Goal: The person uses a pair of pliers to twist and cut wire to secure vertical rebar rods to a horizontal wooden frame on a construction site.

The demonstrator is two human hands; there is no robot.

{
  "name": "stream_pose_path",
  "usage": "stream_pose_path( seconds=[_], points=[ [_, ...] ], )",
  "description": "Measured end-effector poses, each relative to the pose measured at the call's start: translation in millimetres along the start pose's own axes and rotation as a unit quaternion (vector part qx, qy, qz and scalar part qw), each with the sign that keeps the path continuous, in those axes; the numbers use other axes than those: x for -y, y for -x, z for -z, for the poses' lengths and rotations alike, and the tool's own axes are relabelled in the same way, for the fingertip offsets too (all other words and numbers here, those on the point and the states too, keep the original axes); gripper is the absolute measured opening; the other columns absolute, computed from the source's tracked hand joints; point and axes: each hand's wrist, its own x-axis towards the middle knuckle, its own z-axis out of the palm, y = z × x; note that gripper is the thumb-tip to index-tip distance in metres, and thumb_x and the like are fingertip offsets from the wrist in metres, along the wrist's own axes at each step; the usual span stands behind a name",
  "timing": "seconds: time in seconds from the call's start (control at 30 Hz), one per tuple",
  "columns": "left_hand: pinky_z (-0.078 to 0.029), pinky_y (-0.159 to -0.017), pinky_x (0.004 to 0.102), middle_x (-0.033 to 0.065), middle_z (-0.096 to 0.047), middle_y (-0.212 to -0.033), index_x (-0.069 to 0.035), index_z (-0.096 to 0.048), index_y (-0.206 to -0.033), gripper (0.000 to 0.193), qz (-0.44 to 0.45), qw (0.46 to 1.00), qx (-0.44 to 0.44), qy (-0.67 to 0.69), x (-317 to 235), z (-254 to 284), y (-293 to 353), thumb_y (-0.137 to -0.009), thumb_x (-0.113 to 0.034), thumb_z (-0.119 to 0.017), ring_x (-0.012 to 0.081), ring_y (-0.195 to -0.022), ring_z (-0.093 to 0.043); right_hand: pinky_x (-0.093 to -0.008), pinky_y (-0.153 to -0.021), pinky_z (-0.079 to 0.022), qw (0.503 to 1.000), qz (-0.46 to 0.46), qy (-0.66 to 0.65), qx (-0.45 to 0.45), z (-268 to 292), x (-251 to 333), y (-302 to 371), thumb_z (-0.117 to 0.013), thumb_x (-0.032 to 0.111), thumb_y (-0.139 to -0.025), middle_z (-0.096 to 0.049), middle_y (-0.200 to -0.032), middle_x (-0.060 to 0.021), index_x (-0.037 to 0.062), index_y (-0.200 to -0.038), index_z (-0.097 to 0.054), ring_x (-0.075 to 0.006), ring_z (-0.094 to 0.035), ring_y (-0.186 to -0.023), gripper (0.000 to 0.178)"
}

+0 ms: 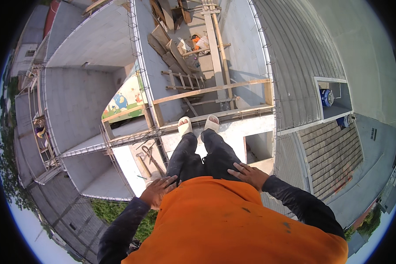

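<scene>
My left hand lies against my left thigh, its fingers stretched out and holding nothing. On my right thigh rests my right hand, fingers spread, also with nothing in it. Dark trousers cover my legs, and my feet stand in pale slide sandals at a beam's edge. Close to my left hand, a wooden-handled tool that looks like a hammer lies on a pale surface. Rusty bent metal pieces lie beside it.
Just past my feet runs a timber rail above a deep room. Down there are stacked boards, a wooden ladder, a long plank and a person in orange. Rebar lines the wall tops. Corrugated roofing lies right.
</scene>
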Motion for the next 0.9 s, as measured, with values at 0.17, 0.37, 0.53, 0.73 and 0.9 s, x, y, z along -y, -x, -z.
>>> stream_pose_path(
  seconds=[0.17, 0.37, 0.53, 0.73, 0.9],
  points=[
    [-0.034, -0.126, 0.0532, 0.0139, -0.027, -0.174, -0.022, -0.023, -0.17, 0.101, -0.022, 0.998, -0.051, 0.028, 16, -11, 4, -0.091, -0.065, -0.067, 0.0372, -0.153, -0.038, -0.054, -0.119, -0.044, 0.999, -0.002, 0.034, -0.024, 0, 8, -6, -0.08, 0.036, -0.088, -0.02, -0.173, -0.0266, 0.0252, -0.173, -0.005, -0.0429, -0.03, -0.158, 0.114],
    [-0.037, -0.123, 0.0542, 0.0124, -0.026, -0.174, -0.023, -0.021, -0.171, 0.107, -0.033, 0.997, -0.059, 0.031, 34, -27, 10, -0.086, -0.067, -0.07, 0.0393, -0.151, -0.04, -0.0521, -0.117, -0.048, 0.995, -0.031, 0.095, -0.023, -2, 18, -17, -0.062, 0.033, -0.102, -0.025, -0.172, -0.0266, 0.0271, -0.173, -0.008, -0.0444, -0.036, -0.155, 0.09],
    [-0.038, -0.123, 0.0549, 0.0097, -0.021, -0.176, -0.025, -0.018, -0.171, 0.108, -0.029, 0.998, -0.06, 0.0, 48, -42, 11, -0.086, -0.065, -0.071, 0.0385, -0.153, -0.038, -0.0519, -0.115, -0.05, 0.993, -0.046, 0.11, -0.02, -2, 27, -24, -0.056, 0.037, -0.105, -0.03, -0.17, -0.0273, 0.0273, -0.172, -0.01, -0.0459, -0.039, -0.153, 0.082],
    [-0.036, -0.124, 0.0524, 0.0088, -0.022, -0.175, -0.02, -0.022, -0.17, 0.106, -0.023, 0.999, -0.034, 0.001, 52, -41, 13, -0.086, -0.061, -0.072, 0.0341, -0.154, -0.037, -0.0515, -0.12, -0.045, 0.992, -0.064, 0.108, -0.008, 5, 39, -28, -0.051, 0.041, -0.107, -0.03, -0.17, -0.0261, 0.0247, -0.172, -0.013, -0.0464, -0.04, -0.152, 0.077],
    [-0.035, -0.126, 0.0488, 0.0089, -0.024, -0.174, -0.014, -0.028, -0.167, 0.101, -0.028, 0.998, -0.051, 0.018, 54, -29, 15, -0.086, -0.056, -0.071, 0.032, -0.154, -0.039, -0.0499, -0.122, -0.042, 0.992, -0.071, 0.108, 0.006, 7, 40, -25, -0.049, 0.041, -0.108, -0.03, -0.17, -0.0259, 0.0215, -0.172, -0.013, -0.0466, -0.04, -0.152, 0.076]
  ],
)
